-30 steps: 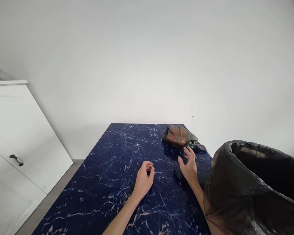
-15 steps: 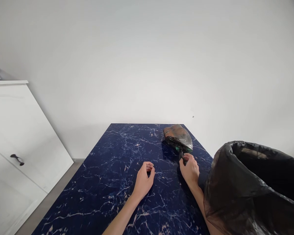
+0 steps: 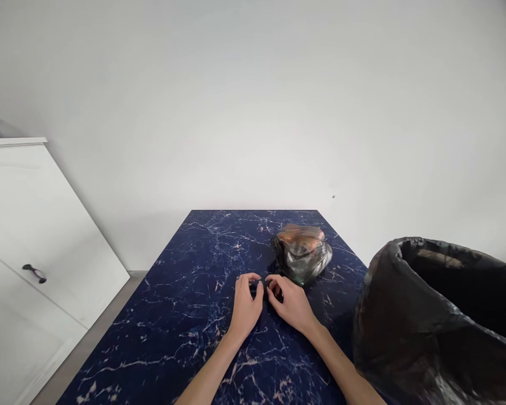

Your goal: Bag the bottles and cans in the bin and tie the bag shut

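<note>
A dark, partly see-through plastic bag (image 3: pixel 306 253) with brownish and green contents lies bunched on the right side of the blue marbled table (image 3: pixel 185 315). My right hand (image 3: pixel 289 298) is beside its near left edge, with curled fingers closed on a dark twisted part of the bag. Close against it, my left hand (image 3: pixel 247 304) has its thumb and forefinger bent toward each other. A small dark bit shows between the two hands' fingertips. Whether my left fingers grip it is hard to make out against the dark tabletop.
At the right stands a large bin lined with a black bag (image 3: pixel 405 326), its mouth open. A white cabinet (image 3: pixel 46 225) with a dark handle (image 3: pixel 34 274) is on the left. The pale wall (image 3: pixel 253 112) rises behind the table's far edge.
My right hand has moved left, up to my left hand. The plastic bag has turned and come slightly nearer. My left hand stays almost in place, its thumb and forefinger raised a little.
</note>
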Demonstrator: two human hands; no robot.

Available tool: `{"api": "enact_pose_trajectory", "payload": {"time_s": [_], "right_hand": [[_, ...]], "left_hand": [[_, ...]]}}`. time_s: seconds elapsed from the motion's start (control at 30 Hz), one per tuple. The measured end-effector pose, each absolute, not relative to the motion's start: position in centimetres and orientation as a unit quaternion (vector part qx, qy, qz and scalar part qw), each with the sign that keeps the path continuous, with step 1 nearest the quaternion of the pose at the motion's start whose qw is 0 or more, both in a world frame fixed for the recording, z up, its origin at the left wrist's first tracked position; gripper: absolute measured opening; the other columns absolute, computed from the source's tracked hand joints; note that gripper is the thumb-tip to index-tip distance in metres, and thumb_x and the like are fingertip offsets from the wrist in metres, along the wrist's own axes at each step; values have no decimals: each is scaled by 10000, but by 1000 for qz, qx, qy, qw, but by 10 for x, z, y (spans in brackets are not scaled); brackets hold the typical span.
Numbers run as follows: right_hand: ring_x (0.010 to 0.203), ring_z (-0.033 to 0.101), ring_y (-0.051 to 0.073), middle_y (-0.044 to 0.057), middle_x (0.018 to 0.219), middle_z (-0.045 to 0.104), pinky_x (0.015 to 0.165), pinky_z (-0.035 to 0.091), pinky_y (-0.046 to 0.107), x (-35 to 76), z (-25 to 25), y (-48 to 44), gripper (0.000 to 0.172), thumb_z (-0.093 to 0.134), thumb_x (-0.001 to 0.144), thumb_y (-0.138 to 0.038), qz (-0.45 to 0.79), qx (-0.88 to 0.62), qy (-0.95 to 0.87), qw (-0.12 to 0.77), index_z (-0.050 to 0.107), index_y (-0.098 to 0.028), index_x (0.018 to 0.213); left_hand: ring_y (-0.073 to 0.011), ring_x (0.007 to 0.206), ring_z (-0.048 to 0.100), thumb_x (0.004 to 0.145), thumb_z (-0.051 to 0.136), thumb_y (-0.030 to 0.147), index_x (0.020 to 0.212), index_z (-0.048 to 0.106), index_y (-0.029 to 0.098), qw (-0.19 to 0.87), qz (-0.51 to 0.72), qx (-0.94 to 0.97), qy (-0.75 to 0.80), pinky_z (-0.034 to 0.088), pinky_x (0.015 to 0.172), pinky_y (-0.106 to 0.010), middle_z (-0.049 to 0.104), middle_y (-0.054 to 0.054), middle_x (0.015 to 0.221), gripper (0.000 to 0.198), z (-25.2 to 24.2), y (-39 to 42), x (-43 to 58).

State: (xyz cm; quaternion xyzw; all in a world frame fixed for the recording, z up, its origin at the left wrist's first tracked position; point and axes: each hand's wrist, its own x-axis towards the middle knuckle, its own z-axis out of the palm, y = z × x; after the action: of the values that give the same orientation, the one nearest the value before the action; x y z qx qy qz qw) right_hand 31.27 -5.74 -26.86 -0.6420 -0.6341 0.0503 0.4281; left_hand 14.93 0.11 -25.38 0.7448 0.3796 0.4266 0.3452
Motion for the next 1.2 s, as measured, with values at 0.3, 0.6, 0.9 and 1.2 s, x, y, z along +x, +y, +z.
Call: {"api": "enact_pose_trajectory", "payload": {"time_s": [0.3, 0.6, 0.9, 1.2], "right_hand": [[580, 721, 283, 45, 662, 713, 538, 371, 296, 316, -272, -59, 443, 467, 1059, -317, -31, -796, -486, 359, 502, -108, 1448], [608, 733, 260, 39, 697, 726, 548, 327, 281, 317, -273, -59, 256, 517, 1028, -291, -18, -783, -525, 333, 553, -177, 1254], [644, 743, 205, -23, 765, 739, 584, 437, 268, 296, -266, -63, 336, 470, 1102, -427, 47, -664, -640, 383, 543, -213, 1350], [614, 729, 261, 51, 742, 753, 586, 377, 308, 305, -266, -61, 362, 308, 1110, -309, 13, -708, -580, 402, 597, -180, 1286]], "left_hand": [[-288, 1144, 670, 1053, 535, 375, 1112, 636, 247, 330, 420, 760, 369, 519, 1066, -493, 700, -101, 1152, 174, -257, 0, 151], [-276, 1104, 690, 1045, 531, 348, 1075, 655, 248, 337, 413, 766, 359, 542, 1033, -475, 717, -87, 1116, 162, -254, 0, 151], [-273, 967, 754, 1086, 499, 494, 1157, 522, 236, 377, 413, 735, 382, 600, 865, -432, 739, -99, 1023, 269, -250, -2, 151], [-236, 906, 727, 1096, 463, 393, 1305, 394, 255, 359, 417, 750, 367, 570, 858, -395, 704, -44, 981, 260, -251, -3, 151]]}}
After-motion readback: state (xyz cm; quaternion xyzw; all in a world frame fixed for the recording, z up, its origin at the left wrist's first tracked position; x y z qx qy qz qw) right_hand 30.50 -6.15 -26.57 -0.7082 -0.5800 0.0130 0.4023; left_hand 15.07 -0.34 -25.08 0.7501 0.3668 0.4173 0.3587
